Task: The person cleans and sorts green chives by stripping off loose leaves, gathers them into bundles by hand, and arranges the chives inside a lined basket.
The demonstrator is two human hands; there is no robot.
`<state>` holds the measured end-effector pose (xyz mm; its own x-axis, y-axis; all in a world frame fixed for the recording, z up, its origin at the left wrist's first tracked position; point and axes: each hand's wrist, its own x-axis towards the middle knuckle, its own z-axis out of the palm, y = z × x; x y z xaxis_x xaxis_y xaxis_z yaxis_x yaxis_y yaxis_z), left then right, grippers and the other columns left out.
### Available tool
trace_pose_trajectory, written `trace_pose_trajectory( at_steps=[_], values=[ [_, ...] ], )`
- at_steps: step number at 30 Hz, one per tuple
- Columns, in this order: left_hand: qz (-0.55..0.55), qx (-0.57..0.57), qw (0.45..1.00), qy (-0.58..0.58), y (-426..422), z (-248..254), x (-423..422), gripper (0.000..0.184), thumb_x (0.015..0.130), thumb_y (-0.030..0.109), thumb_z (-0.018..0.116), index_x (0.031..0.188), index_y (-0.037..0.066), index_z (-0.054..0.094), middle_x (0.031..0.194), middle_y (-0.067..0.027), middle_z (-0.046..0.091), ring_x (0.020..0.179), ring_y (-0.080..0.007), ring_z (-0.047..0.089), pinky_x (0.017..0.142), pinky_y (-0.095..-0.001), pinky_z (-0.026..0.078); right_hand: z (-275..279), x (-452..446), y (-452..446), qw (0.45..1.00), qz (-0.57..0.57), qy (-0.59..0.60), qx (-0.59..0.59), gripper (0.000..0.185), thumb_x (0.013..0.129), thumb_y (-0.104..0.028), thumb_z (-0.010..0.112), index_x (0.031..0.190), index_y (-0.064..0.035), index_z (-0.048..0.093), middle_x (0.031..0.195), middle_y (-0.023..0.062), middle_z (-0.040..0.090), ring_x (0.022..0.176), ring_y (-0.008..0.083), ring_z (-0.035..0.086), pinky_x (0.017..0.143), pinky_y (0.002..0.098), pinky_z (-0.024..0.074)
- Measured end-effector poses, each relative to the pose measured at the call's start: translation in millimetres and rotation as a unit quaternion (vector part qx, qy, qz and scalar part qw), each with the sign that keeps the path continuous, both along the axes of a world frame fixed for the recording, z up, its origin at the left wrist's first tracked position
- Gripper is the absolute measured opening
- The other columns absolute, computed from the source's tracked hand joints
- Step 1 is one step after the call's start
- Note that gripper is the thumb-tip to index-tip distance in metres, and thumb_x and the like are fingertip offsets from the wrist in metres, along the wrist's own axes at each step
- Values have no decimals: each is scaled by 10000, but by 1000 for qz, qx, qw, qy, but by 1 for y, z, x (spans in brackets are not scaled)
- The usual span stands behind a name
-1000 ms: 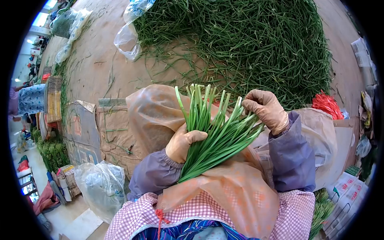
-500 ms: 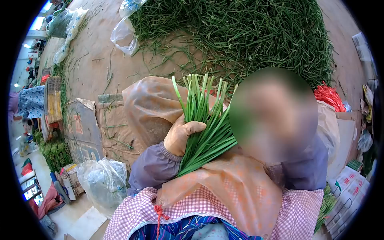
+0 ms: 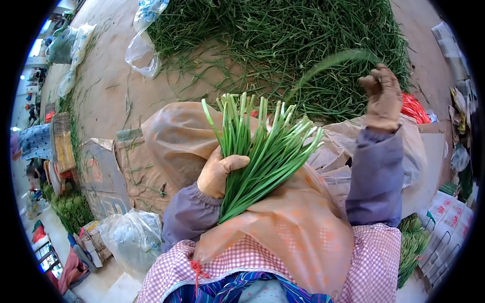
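My left hand (image 3: 214, 174) is closed around a thick bunch of garlic chives (image 3: 257, 156), held over my lap with the pale cut ends pointing up and away from me. My right hand (image 3: 382, 96), gloved like the left, is raised at the right in front of the large heap. Its fingers are curled, and a single chive stalk (image 3: 331, 65), smeared by motion, arcs leftward from the fingertips. Just beyond my knees spreads the loose heap of green chives (image 3: 283, 45).
A translucent apron (image 3: 283, 217) covers my lap. At the left sit a clear plastic bag (image 3: 132, 237), flattened cardboard (image 3: 103, 171) and stacked green bundles (image 3: 76, 207). Red ties (image 3: 417, 107) lie right of my right hand. More bundles (image 3: 411, 247) stand at lower right.
My right hand, blurred out near the bunch before, is now out to the right by the heap with a stalk trailing from it. The left hand keeps its hold on the bunch.
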<state>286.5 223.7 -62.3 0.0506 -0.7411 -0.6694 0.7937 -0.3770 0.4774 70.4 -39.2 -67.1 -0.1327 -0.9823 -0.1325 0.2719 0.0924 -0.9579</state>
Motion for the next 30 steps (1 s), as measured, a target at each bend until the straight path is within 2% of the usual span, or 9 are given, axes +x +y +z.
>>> trace_pose_trajectory(
  at_steps=[3, 5, 6, 8, 16, 21, 26, 27, 30],
  values=[
    [13, -10, 1000, -2, 3, -4, 0, 470, 796, -27, 515, 1261, -34, 445, 1065, -162, 623, 874, -234, 659, 768, -336, 564, -29, -41, -4, 972, 115, -40, 200, 386, 920, -396, 577, 1128, -72, 549, 890, 48, 628, 797, 174, 619, 739, 379, 531],
    [15, -16, 1000, 5, 1, -3, -2, 481, 795, -29, 517, 1271, -29, 443, 1082, -155, 619, 897, -233, 654, 789, -339, 558, -56, -41, 45, 936, 182, -57, 297, 749, 850, -590, 572, 1344, -80, 332, 1208, 186, 489, 1097, 345, 498, 934, 487, 443],
    [7, -21, 1000, 3, 1, -2, -2, 480, 798, -22, 528, 1271, -28, 445, 1091, -150, 616, 916, -230, 648, 806, -341, 550, -72, -42, 70, 887, 247, -124, 369, 924, 798, -650, 586, 1430, -83, 220, 1342, 237, 369, 1213, 410, 400, 996, 490, 407],
    [-6, -31, 999, -3, 0, -2, -2, 479, 804, -6, 550, 1272, -25, 449, 1108, -140, 611, 953, -224, 635, 839, -345, 536, -73, -23, 119, 824, 324, -342, 314, 993, 772, -646, 615, 1466, -96, 166, 1395, 248, 342, 1279, 400, 372, 1056, 507, 354],
    [-72, -141, 964, -215, -9, 22, -10, 756, 768, 325, 785, 1333, -2, 404, 1209, -90, 565, 1107, -188, 542, 980, -331, 419, -32, 47, 139, 826, 361, -371, 222, 734, 853, -488, 623, 1397, -88, 336, 1298, 141, 510, 1201, 309, 501, 1036, 480, 404],
    [-277, -128, 856, -417, -22, 32, 13, 966, 677, 434, 833, 1378, -14, 342, 1263, -130, 535, 1174, -210, 506, 1009, -333, 394, -11, 68, 139, 823, 365, -377, 217, 593, 867, -369, 662, 1335, -98, 419, 1247, 104, 546, 1127, 232, 559, 973, 410, 477],
    [-330, -168, 879, -301, -38, 30, 17, 878, 708, 399, 822, 1350, -6, 381, 1218, -90, 545, 1148, -177, 494, 986, -322, 394, -12, 72, 139, 847, 378, -333, 172, 634, 833, -367, 705, 1337, -128, 404, 1242, 87, 545, 1127, 254, 551, 977, 423, 467],
    [-341, -169, 880, -283, -41, 28, 16, 858, 715, 397, 817, 1342, -2, 390, 1209, -85, 548, 1139, -174, 497, 981, -320, 397, -11, 73, 138, 851, 378, -318, 179, 775, 791, -386, 742, 1402, -152, 327, 1266, 128, 525, 1157, 290, 531, 987, 442, 456],
    [-390, -180, 869, -245, -48, 25, 12, 741, 736, 379, 804, 1277, 16, 450, 1116, -55, 565, 1058, -162, 517, 925, -316, 421, 3, 72, 130, 802, 437, -357, 194, 897, 766, -270, 777, 1464, -173, 222, 1263, 140, 520, 1157, 285, 530, 991, 433, 451]
  ],
)
